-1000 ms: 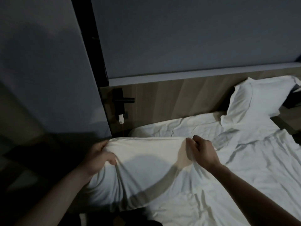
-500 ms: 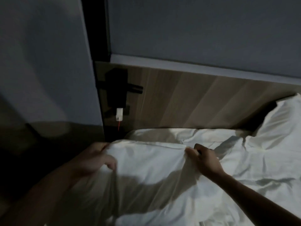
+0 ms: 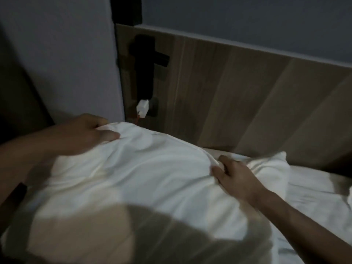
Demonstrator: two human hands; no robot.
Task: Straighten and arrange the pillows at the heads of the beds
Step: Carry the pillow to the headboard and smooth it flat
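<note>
Gripping white pillow (image 3: 144, 180) top corners, left hand (image 3: 83, 134), right hand (image 3: 234, 174), beside wooden headboard (image 3: 238, 103).

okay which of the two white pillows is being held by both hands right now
The big pillow nearest the camera: the left hand and right hand grip its far corners. The other pillow, beyond the right hand, is untouched.

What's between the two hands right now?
Head view: only the white pillow. The left hand grips its far left corner, the right hand pinches its far right edge; bunched fabric spans between.
</note>
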